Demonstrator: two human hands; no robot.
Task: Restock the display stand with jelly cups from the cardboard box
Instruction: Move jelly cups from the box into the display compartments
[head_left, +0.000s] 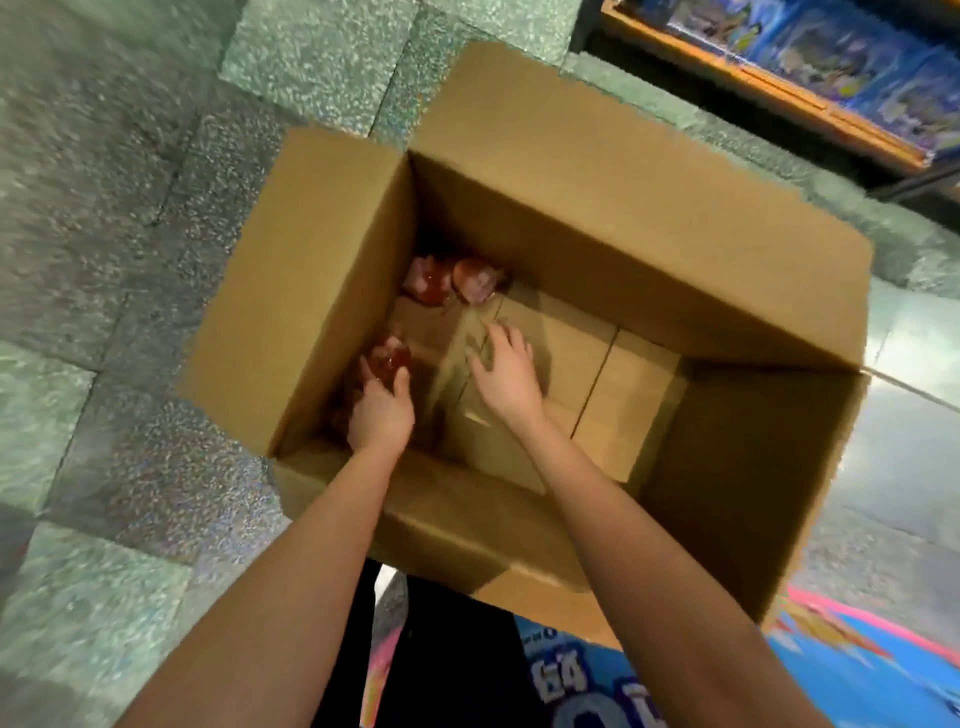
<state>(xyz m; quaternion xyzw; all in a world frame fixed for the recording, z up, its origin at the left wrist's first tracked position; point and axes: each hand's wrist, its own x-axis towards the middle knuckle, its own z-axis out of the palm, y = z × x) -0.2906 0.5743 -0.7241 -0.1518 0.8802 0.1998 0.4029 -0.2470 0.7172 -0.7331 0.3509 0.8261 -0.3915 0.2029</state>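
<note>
Inside the cardboard box (571, 218), the left hand (382, 410) curls its fingers (402, 382) round a red jelly cup (389, 358); the right hand (506, 374), spread and empty, should gather the corner cups (449, 280).

Speckled grey-green stone floor tiles (130, 156) fill the left side and the far ground, their joints running in slanted lines. At the upper right stands an orange-brown wooden shelf edge (769, 88), and on it a row of blue printed packages (831, 57), too blurred to read. A smoother, pale glossy floor panel (904, 426) lies at the right. At the lower edge sits a blue printed pack with white characters (571, 675), and near it, to the right, a bright pink and blue blurred surface (857, 639)
</note>
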